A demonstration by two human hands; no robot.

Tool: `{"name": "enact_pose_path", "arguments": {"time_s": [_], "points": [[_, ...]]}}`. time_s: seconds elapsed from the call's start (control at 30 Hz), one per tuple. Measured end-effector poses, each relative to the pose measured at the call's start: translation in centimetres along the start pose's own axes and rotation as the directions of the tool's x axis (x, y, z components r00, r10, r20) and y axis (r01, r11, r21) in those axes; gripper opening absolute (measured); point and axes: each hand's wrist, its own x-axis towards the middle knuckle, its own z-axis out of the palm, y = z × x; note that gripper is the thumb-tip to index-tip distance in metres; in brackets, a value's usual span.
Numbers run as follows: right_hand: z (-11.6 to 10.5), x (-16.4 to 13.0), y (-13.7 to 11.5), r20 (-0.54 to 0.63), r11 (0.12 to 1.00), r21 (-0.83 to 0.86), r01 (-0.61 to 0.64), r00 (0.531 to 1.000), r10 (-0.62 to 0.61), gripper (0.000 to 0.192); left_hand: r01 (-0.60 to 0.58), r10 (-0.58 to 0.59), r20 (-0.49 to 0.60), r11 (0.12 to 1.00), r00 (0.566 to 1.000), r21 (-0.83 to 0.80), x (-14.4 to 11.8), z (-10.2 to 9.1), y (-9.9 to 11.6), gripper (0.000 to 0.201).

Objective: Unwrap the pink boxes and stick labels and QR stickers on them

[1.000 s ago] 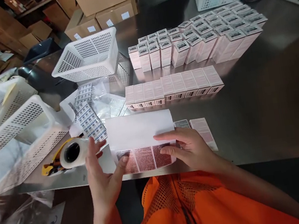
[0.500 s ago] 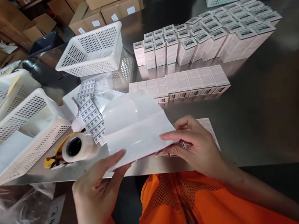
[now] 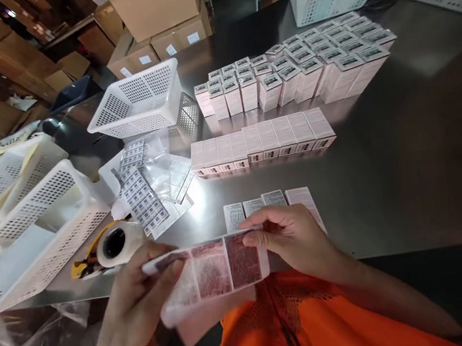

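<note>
A thin sticker sheet (image 3: 212,270) with a pale border and several shiny reddish rectangles hangs over the table's front edge. My left hand (image 3: 138,289) is closed on its left end, thumb on top. At the upper right, my right hand (image 3: 289,236) pinches the sheet's edge between thumb and fingers. Just beyond it lie a few small boxes with grey printed faces (image 3: 253,206) and a pale pink box (image 3: 303,200), partly covered by my right hand. A row of pale pink boxes (image 3: 267,139) lies farther back.
Many upright boxes (image 3: 282,82) stand at the back of the metal table (image 3: 386,174). A white basket (image 3: 135,100) is behind the printed label sheets (image 3: 142,199). To the left are a tape roll (image 3: 118,243), a yellow tape dispenser (image 3: 84,262) and another white basket (image 3: 36,223).
The sheet has turned from its plain white side to its reddish rectangles, and come lower and nearer my body. My left hand has moved left and down; small printed boxes are now uncovered.
</note>
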Motion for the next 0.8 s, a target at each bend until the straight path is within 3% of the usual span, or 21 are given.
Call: {"name": "enact_pose_path", "arguments": {"time_s": [0.07, 0.1, 0.2, 0.27, 0.37, 0.5, 0.6, 0.8], "points": [[-0.3, -0.3, 1.4, -0.025, 0.997, -0.058, -0.046, 0.999, 0.044, 0.014, 0.03, -0.035, 0.131, 0.999, 0.991, 0.039, 2.0, 1.3, -0.8, 0.025], [-0.5, -0.6, 2.0, -0.03, 0.994, -0.089, -0.061, 0.998, 0.058, 0.014, 0.001, -0.017, 0.143, 0.994, 0.99, 0.108, 2.6, 2.0, -1.0, 0.024], [-0.8, -1.1, 2.8, -0.024, 0.981, -0.174, -0.087, 0.996, 0.084, 0.013, -0.231, 0.199, 0.127, 0.913, 0.972, 0.337, 3.7, 3.9, -0.4, 0.043], [-1.0, -1.4, 2.8, -0.029, 0.973, -0.211, -0.094, 0.996, 0.09, 0.016, -0.35, 0.271, 0.249, 0.862, 0.93, 0.367, 3.9, 5.2, 0.8, 0.043], [-1.5, -1.6, 2.8, -0.041, 0.971, -0.201, -0.133, 0.991, 0.127, 0.027, -0.31, 0.137, 0.403, 0.861, 0.905, 0.404, 4.4, 7.0, 2.7, 0.021], [-2.0, -1.7, 3.2, -0.079, 0.979, -0.173, -0.105, 0.993, 0.092, 0.023, -0.23, 0.004, 0.415, 0.837, 0.91, 0.496, 5.0, 8.1, 3.8, 0.012], [-2.1, -1.7, 3.5, -0.087, 0.966, -0.257, -0.006, 0.996, -0.017, 0.007, -0.224, -0.042, 0.435, 0.81, 0.9, 0.542, 5.2, 8.2, 3.9, 0.015], [-2.1, -1.5, 3.6, -0.04, 0.943, -0.327, 0.055, 0.997, -0.072, 0.009, -0.302, -0.013, 0.494, 0.778, 0.869, 0.551, 5.5, 7.9, 4.1, 0.025]]}}
